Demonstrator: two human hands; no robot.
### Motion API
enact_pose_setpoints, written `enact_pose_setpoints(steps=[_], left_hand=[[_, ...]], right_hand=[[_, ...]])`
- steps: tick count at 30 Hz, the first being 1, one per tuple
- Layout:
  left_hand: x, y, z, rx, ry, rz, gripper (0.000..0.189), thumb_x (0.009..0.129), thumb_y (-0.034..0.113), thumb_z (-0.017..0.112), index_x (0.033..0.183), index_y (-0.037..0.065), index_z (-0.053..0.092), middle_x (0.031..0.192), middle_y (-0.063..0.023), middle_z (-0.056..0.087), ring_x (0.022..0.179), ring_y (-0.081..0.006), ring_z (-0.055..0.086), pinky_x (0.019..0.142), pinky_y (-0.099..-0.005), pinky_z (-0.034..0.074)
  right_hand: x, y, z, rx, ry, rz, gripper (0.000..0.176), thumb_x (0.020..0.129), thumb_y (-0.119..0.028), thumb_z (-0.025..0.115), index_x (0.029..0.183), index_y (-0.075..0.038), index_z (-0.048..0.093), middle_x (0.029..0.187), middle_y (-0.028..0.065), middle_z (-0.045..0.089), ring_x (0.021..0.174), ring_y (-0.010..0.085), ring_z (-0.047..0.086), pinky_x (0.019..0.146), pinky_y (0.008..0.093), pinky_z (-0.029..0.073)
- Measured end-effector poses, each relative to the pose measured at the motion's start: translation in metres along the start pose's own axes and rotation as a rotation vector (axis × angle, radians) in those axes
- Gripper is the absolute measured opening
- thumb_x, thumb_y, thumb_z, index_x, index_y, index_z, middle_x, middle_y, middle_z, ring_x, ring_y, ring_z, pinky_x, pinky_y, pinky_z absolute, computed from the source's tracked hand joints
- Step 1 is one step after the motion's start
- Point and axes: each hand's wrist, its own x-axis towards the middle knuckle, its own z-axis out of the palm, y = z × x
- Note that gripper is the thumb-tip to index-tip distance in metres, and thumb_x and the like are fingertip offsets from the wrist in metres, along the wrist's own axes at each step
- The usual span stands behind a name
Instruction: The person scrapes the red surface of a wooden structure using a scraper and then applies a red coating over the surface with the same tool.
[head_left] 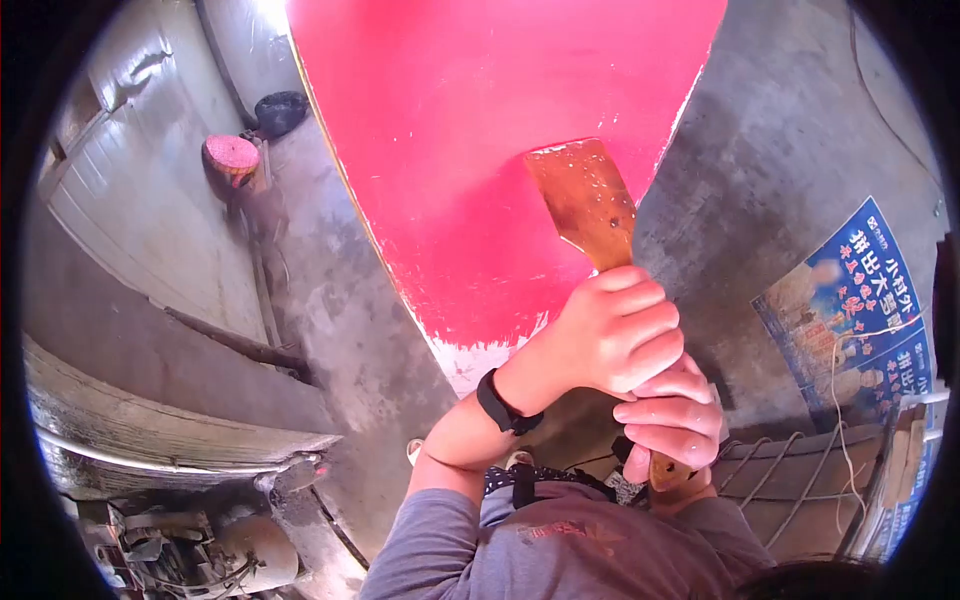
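Both of my hands grip a brown wooden paddle (585,190) with a flat, broad blade and a narrow handle. My left hand (622,330), with a black band at the wrist, is closed round the handle just below the blade. Lower down, my right hand (675,420) wraps the same handle, whose end with a small hole shows beneath the fingers. Small pale flecks dot the blade. Its far edge lies at the surface of a large bright red panel (450,180), which narrows toward me and ends in a ragged, whitish-pink border.
A blue printed poster (850,290) lies on the grey floor at right, near a roped bundle (790,470). Along the left wall stand a black bowl (281,113) and a pink-topped basket (231,155). Machinery (190,555) sits at lower left.
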Motion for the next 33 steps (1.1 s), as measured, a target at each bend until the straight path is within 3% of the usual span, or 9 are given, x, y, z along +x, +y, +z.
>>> enact_pose_setpoints(steps=[5, 7, 9, 13, 18, 20, 24, 28, 33], left_hand=[[-0.012, 0.0, 0.005, 0.037, -0.027, 0.021, 0.029, 0.056, 0.014, 0.064, 0.051, 0.011, 0.035, 0.053, 0.0013, 0.033, 0.046, -0.0156, 0.036, 0.045, -0.0283, 0.028], [-0.022, -0.001, 0.008, 0.002, -0.033, 0.022, 0.035, 0.067, 0.008, 0.065, 0.052, 0.011, 0.034, 0.052, 0.0013, 0.031, 0.046, -0.0155, 0.035, 0.044, -0.0284, 0.027], [-0.033, 0.002, 0.009, -0.002, -0.092, 0.011, 0.027, 0.062, 0.012, 0.064, 0.053, 0.011, 0.038, 0.052, 0.0013, 0.034, 0.047, -0.0155, 0.037, 0.046, -0.0295, 0.028], [-0.053, 0.007, 0.014, 0.003, -0.172, -0.013, 0.02, 0.056, 0.017, 0.062, 0.056, 0.011, 0.043, 0.053, 0.0011, 0.036, 0.052, -0.0157, 0.041, 0.049, -0.0306, 0.031], [-0.079, 0.017, 0.024, -0.039, -0.22, -0.083, 0.033, 0.066, 0.011, 0.066, 0.054, 0.011, 0.035, 0.054, -0.0003, 0.037, 0.049, -0.0169, 0.04, 0.047, -0.0301, 0.032], [-0.087, 0.021, 0.032, -0.031, -0.181, -0.113, 0.032, 0.066, 0.011, 0.066, 0.055, 0.01, 0.036, 0.054, -0.0007, 0.039, 0.05, -0.0172, 0.042, 0.046, -0.0303, 0.032], [-0.057, 0.023, 0.02, 0.091, -0.207, -0.039, 0.023, 0.061, 0.017, 0.066, 0.058, 0.012, 0.044, 0.054, 0.0012, 0.04, 0.054, -0.0158, 0.046, 0.051, -0.0302, 0.034], [-0.005, 0.014, 0.007, 0.056, -0.185, 0.068, 0.034, 0.061, 0.012, 0.067, 0.053, 0.011, 0.034, 0.053, 0.0002, 0.037, 0.048, -0.0171, 0.04, 0.045, -0.0306, 0.03], [-0.014, -0.004, 0.015, 0.056, -0.175, 0.06, 0.031, 0.058, 0.013, 0.066, 0.053, 0.011, 0.035, 0.051, 0.0008, 0.037, 0.047, -0.0163, 0.041, 0.044, -0.0307, 0.031]], right_hand=[[-0.035, 0.007, 0.003, -0.099, -0.097, 0.025, 0.013, 0.078, -0.019, 0.069, 0.082, -0.01, 0.061, 0.091, -0.001, 0.066, 0.094, 0.0194, 0.057, 0.087, 0.0451, 0.045], [-0.043, 0.007, 0.006, -0.067, -0.094, 0.043, 0.014, 0.077, -0.018, 0.07, 0.084, -0.009, 0.061, 0.092, -0.0009, 0.066, 0.094, 0.0193, 0.057, 0.088, 0.0454, 0.044], [-0.054, 0.006, 0.006, -0.064, -0.118, 0.06, 0.019, 0.075, -0.018, 0.071, 0.088, -0.008, 0.06, 0.093, -0.0002, 0.064, 0.093, 0.0196, 0.056, 0.089, 0.0465, 0.044], [-0.068, 0.004, 0.016, -0.127, -0.08, 0.1, 0.005, 0.077, -0.005, 0.058, 0.081, -0.007, 0.059, 0.088, 0.0037, 0.064, 0.086, 0.0234, 0.056, 0.076, 0.0355, 0.048], [-0.094, 0.004, 0.018, -0.065, -0.082, 0.165, 0.01, 0.073, -0.004, 0.061, 0.083, -0.007, 0.061, 0.088, 0.0051, 0.067, 0.084, 0.0247, 0.059, 0.076, 0.0342, 0.048], [-0.101, 0.002, 0.014, -0.034, -0.091, 0.249, 0.011, 0.073, -0.009, 0.066, 0.084, -0.006, 0.063, 0.091, 0.0048, 0.066, 0.088, 0.0238, 0.059, 0.083, 0.0417, 0.049], [-0.069, -0.007, 0.002, -0.099, -0.105, 0.147, 0.008, 0.07, -0.004, 0.064, 0.077, -0.007, 0.061, 0.086, 0.0044, 0.066, 0.085, 0.0253, 0.059, 0.074, 0.0342, 0.049], [-0.042, -0.01, 0.001, -0.15, 0.018, 0.052, 0.007, 0.074, 0.0, 0.061, 0.073, -0.007, 0.06, 0.083, 0.005, 0.065, 0.082, 0.0263, 0.059, 0.074, 0.0356, 0.05], [-0.043, 0.011, 0.012, -0.104, 0.108, 0.05, 0.011, 0.069, 0.003, 0.06, 0.077, -0.003, 0.061, 0.086, 0.0067, 0.066, 0.085, 0.0249, 0.06, 0.077, 0.0362, 0.05]])
